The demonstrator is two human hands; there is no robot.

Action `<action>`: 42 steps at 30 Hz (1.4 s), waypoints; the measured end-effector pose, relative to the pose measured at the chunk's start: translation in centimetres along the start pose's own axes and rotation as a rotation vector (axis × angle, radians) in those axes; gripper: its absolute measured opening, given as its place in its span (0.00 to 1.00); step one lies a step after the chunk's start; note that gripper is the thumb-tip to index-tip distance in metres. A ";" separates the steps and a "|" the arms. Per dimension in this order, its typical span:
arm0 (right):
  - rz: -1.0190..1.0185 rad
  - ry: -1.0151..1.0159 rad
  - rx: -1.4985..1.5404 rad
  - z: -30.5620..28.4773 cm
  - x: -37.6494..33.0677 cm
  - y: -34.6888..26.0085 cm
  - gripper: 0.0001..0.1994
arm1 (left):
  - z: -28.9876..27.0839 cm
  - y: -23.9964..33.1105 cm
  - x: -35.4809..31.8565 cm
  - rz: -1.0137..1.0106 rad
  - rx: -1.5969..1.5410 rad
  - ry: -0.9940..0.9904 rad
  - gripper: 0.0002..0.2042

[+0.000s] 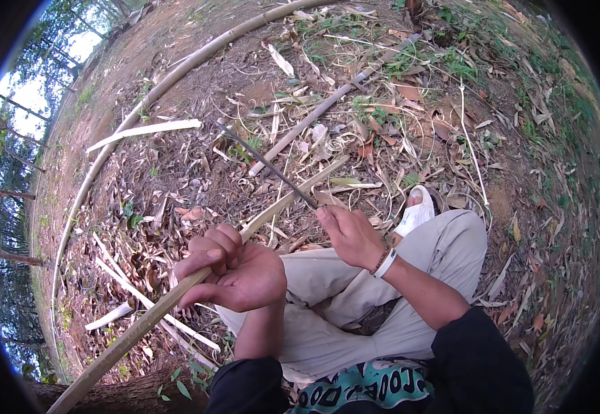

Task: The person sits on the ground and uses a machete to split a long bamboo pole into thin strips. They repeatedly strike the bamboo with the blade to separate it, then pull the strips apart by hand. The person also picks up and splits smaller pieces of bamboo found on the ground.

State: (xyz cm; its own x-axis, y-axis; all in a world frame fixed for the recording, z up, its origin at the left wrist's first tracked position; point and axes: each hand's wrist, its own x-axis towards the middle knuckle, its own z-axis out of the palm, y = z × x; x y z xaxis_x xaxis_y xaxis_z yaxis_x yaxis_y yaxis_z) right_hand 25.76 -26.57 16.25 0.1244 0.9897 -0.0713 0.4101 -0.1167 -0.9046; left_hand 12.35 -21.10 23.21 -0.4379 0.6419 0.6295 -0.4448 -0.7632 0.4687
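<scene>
My left hand (238, 272) is closed around a long split bamboo strip (131, 334). The strip slants from the lower left, through my palm, up to its far end in front of my right hand. Closed as well, my right hand (352, 238) grips a knife whose handle is hidden in the fingers. The knife's thin dark blade (269, 164) points up and to the left and crosses over the strip, beyond my left hand; whether the two touch I cannot tell.
Beyond my hands, a long bamboo pole (155, 93) curves along the ground, with a shorter greyish pole (321, 109) nearby. Pale split strips (131, 284) lie at the left. Shavings and dry leaves cover the soil. My bent legs (424, 259) are close below my right hand.
</scene>
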 end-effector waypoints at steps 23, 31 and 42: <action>-0.174 0.090 0.029 0.2 -3.1 -1.2 0.25 | 1.4 -0.2 -0.3 0.013 0.104 0.063 0.29; 0.049 0.271 -0.079 1.0 2.1 5.6 0.24 | 1.1 -2.3 2.1 -0.007 0.108 0.170 0.29; -0.118 0.100 0.108 3.2 3.3 -0.2 0.24 | 3.4 -2.3 7.8 0.013 0.298 0.180 0.31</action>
State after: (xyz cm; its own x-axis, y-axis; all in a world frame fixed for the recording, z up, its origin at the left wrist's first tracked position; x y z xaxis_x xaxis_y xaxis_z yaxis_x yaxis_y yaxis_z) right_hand 23.19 -22.96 14.89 0.1722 0.9822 0.0754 0.3282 0.0149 -0.9445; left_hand 12.64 -14.59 29.14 -0.5849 0.6145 0.5295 -0.2019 -0.7425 0.6387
